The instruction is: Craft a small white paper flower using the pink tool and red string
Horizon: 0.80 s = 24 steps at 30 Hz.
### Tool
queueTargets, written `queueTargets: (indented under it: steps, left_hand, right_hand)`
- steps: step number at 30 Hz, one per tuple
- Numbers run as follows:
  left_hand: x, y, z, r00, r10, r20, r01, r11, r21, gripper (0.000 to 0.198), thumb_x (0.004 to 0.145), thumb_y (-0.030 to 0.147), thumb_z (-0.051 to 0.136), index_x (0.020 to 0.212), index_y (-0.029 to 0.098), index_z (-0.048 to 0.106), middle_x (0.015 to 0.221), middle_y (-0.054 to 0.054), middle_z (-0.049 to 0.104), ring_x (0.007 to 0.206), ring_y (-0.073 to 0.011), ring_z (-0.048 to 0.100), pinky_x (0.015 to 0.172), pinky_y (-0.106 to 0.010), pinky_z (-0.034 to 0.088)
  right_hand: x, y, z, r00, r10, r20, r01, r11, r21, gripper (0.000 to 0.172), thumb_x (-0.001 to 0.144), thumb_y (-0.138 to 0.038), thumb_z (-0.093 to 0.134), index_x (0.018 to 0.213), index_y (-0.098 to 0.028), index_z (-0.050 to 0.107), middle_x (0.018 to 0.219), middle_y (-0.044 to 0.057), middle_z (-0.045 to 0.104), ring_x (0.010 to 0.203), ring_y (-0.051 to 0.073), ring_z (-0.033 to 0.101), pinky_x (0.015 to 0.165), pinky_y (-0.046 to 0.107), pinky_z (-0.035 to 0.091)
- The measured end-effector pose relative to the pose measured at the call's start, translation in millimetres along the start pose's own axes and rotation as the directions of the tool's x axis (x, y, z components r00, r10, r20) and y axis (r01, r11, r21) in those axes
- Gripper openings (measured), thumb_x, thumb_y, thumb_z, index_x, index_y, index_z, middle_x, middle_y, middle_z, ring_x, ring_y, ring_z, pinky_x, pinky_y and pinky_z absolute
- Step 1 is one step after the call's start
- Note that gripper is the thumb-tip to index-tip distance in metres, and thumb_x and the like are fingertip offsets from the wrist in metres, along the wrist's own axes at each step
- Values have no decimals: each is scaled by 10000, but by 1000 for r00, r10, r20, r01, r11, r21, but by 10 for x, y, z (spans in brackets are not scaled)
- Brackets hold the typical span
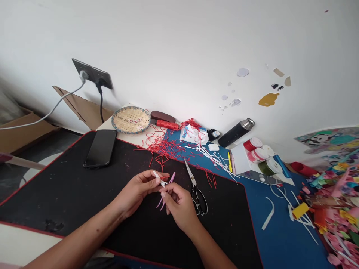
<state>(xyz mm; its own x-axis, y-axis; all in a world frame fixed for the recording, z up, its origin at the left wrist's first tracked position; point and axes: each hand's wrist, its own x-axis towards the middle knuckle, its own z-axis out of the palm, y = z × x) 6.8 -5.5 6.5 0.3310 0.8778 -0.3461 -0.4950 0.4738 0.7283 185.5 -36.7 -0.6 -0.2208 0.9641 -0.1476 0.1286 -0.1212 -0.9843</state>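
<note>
Over the black mat [140, 231], my two hands meet with their fingertips close together. My left hand [144, 186] pinches a small white strip [156, 174] between thumb and forefinger. My right hand [179, 205] is closed at the white piece, beside a lilac strip [172, 177] whose thin ends hang below the fingers. Exactly how the white and lilac pieces join is hidden by my fingertips. Scissors [193, 181] with black handles lie just right of my right hand, their blades pointing away from me.
Red cord snippets [165, 145] and white cords [209, 155] lie behind the mat. A phone [101, 148] rests at left, near a woven basket [131, 120]. A black flask [237, 132], thread spools [256, 153] and colourful paper pieces [339, 213] are on the right.
</note>
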Motion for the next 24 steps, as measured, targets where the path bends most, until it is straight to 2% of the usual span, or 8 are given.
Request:
queueTargets:
  steps: [4,7,10,14,18,24]
  left_hand:
    - [-10,17,-6,999,-28,-29,28,999,15,253,755,383,931,880,189,828,1209,-121,776,1090,-277,683,921,-369,590]
    - [-21,30,-1,998,-67,-10,67,998,-4,240,767,368,924,891,188,826,1188,-117,768,1091,-272,674,920,-372,601]
    - [-28,31,4,993,-109,42,110,994,-21,199,777,333,919,861,186,814,1104,-101,769,1032,-257,683,909,-386,613]
    - [-25,19,7,990,-117,82,120,992,-32,183,781,305,918,836,174,803,1009,-81,774,956,-219,698,928,-348,593]
    - [-17,10,19,994,-80,73,84,995,-57,171,789,291,914,818,169,797,1028,-78,785,956,-204,708,942,-307,568]
    - [-14,4,53,996,-66,67,73,993,-92,158,780,273,917,835,173,807,1084,-86,800,945,-208,721,942,-336,577]
  right_hand:
    - [75,-18,-76,989,-32,-141,30,999,-18,186,959,-368,658,941,-188,704,649,-44,577,438,82,529,443,195,399]
    - [135,-16,-121,979,-60,-195,58,998,-17,177,959,-362,659,947,-191,706,687,-29,607,451,87,549,448,200,418]
    - [176,4,-131,973,-92,-212,84,995,-50,153,970,-335,647,964,-196,710,728,-6,657,474,96,572,462,206,447]
    - [206,35,-119,968,-145,-203,119,984,-134,135,979,-306,639,995,-207,729,812,30,708,517,114,601,472,216,482]
    - [227,57,-110,966,-161,-202,134,981,-141,127,978,-297,642,989,-209,732,826,33,709,509,111,595,474,220,491]
    - [245,42,-113,967,-149,-208,130,986,-101,141,970,-316,648,1012,-209,729,785,23,678,532,123,577,467,224,476]
